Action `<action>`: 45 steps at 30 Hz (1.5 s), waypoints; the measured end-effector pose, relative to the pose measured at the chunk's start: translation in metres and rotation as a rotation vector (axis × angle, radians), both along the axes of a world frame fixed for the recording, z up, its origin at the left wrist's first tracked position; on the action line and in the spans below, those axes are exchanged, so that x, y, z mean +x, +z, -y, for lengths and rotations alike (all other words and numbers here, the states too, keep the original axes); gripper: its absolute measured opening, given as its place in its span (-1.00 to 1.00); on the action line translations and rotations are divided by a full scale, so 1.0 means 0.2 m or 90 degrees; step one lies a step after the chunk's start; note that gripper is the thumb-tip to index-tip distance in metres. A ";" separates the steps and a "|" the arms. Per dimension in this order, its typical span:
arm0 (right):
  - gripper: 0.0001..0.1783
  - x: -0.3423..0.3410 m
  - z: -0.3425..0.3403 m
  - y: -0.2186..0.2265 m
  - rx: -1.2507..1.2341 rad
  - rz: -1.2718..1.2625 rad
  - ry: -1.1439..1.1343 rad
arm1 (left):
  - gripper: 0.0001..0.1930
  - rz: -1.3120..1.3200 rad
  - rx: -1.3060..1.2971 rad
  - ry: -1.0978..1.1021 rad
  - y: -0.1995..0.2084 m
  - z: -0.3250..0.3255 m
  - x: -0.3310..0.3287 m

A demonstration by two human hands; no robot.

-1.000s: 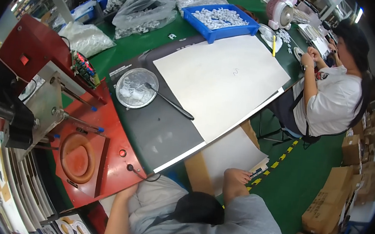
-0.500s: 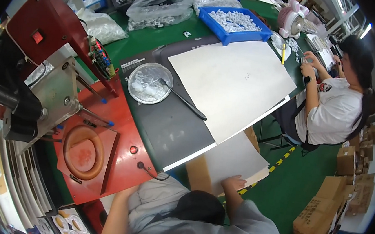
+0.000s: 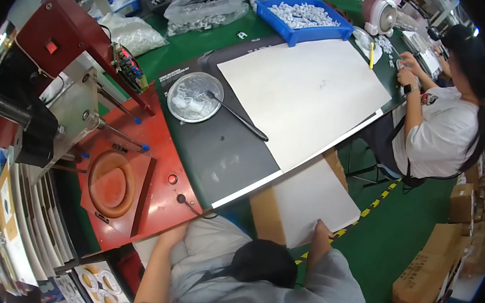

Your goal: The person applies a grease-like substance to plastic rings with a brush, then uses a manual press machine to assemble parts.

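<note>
At lower centre-right, the person's right hand touches the white sheet stack; lower centre-left, the left hand lies beside the red machine. Neither grip can be told.

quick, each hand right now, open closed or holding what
Left hand: mostly hidden under the red metal machine base; can't tell.
Right hand: at a flat white sheet's edge; grip can't be told.

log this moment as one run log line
right hand: at white sheet below tabletop | left hand: mostly hidden beside red machine | clear bowl: black tool across rim
</note>
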State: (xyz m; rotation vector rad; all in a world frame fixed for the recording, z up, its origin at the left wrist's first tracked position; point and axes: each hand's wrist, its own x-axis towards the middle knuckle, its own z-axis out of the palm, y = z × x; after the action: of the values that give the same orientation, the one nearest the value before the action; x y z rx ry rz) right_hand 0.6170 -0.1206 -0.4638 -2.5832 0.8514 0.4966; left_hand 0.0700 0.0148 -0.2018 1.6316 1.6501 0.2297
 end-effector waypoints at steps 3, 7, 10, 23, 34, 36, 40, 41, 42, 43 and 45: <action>-0.06 0.21 0.01 -0.25 -0.083 0.153 -0.261 | -0.65 0.008 0.056 -0.045 -0.01 -0.03 0.08; -0.39 0.29 -0.14 -0.44 -0.345 0.346 -0.433 | -0.70 -0.007 0.069 -0.031 -0.03 -0.02 0.08; -0.49 0.16 -0.11 -0.38 -0.384 0.296 -0.320 | -0.72 -0.001 0.062 -0.049 0.01 -0.05 0.15; -0.50 0.03 -0.22 -0.33 -0.359 0.411 -0.304 | -0.80 0.013 0.117 -0.067 -0.06 -0.01 0.13; -0.58 0.16 0.29 -0.02 0.034 -0.067 0.292 | -0.58 0.040 0.041 0.020 -0.14 0.12 0.03; -0.58 0.24 0.35 -0.04 0.010 -0.010 0.201 | -0.65 0.023 0.031 -0.003 -0.07 0.08 0.06; -0.57 0.29 0.27 -0.23 -0.039 0.169 -0.154 | -0.75 -0.033 0.032 -0.034 0.01 0.03 0.06; -0.56 0.27 0.19 -0.30 -0.048 0.213 -0.246 | -0.76 -0.038 0.081 -0.033 0.00 0.02 0.07; -0.56 0.26 0.18 -0.33 -0.057 0.257 -0.338 | -0.77 -0.042 0.129 -0.032 -0.01 0.02 0.08; -0.55 0.29 0.16 -0.36 -0.065 0.302 -0.429 | -0.77 -0.040 0.135 -0.033 -0.02 0.01 0.08; -0.54 0.32 0.00 -0.40 -0.082 0.396 -0.620 | -0.78 -0.063 0.126 -0.069 -0.03 -0.01 0.12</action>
State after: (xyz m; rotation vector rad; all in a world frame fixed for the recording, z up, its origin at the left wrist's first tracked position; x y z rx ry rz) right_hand 0.6800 -0.1206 -0.5437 -1.8613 1.6988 -0.6116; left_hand 0.0940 0.0163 -0.2081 1.9023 1.6483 0.2684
